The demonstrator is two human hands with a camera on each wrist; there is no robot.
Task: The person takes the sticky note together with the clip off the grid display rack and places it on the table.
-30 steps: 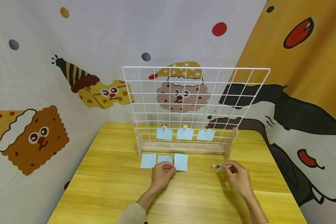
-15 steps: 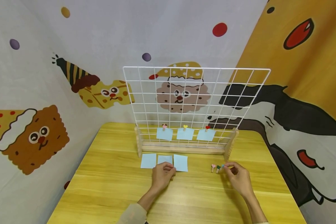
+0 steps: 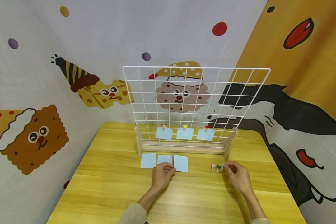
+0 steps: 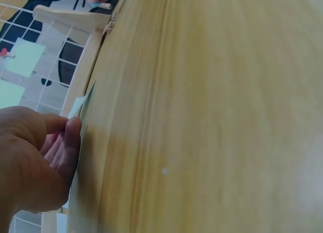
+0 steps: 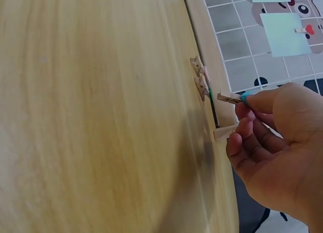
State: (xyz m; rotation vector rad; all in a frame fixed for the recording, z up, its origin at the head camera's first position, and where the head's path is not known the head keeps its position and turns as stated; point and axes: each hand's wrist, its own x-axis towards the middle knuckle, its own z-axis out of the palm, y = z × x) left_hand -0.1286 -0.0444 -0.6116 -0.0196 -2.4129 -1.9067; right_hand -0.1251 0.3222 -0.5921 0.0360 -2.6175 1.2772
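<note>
My left hand [image 3: 163, 176] pinches the edge of a light-blue paper note [image 3: 181, 163] between thumb and fingertips; in the left wrist view that note [image 4: 76, 106] juts out past the fingers. Two more blue notes lie beside it, one at the left [image 3: 148, 160] and a middle note [image 3: 164, 159] partly behind the hand. At the right, my right hand [image 3: 239, 177] pinches a mini wooden clothespin [image 5: 229, 98] with a blue top, held above the table. Next to it lie a pink heart clothespin [image 3: 212, 167] and a green heart clothespin [image 3: 218, 168].
Behind the notes stands a white wire grid [image 3: 197, 102] in a wooden base [image 3: 183, 148]. Three blue notes hang low on it under heart clothespins: pink [image 3: 164, 126], yellow [image 3: 185, 126] and red [image 3: 207, 127]. A patterned cloth [image 3: 100, 46] closes off the wooden table's [image 3: 190, 199] back.
My right hand has drawn slightly right, away from the two lying clothespins, with the blue one in its fingers. The left hand stays put; its note has shifted a little.
</note>
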